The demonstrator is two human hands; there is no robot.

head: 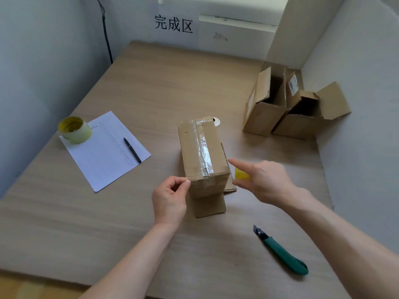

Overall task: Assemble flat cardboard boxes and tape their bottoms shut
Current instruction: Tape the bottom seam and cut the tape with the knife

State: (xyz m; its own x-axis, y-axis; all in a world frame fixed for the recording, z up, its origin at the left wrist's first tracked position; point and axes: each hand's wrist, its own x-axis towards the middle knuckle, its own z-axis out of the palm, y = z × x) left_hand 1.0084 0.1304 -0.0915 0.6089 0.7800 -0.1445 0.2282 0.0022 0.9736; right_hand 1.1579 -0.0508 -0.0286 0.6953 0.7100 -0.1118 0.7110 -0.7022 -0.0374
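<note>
Two hands at a taped cardboard box (203,156) on the bench (151,87).
Left hand (169,199) curled, fingertips pinching tape at its corner; right hand (265,180) grips something yellow (240,174), forefinger outstretched.

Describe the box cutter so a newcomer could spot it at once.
Start at the wooden table and find the taped box between the two hands. The box cutter lies nearer the front edge, below the right hand. It alone has a green handle; the pen is thin and black.

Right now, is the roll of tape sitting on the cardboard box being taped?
No, the tape roll rests on the sheet of paper, well apart from the box.
</note>
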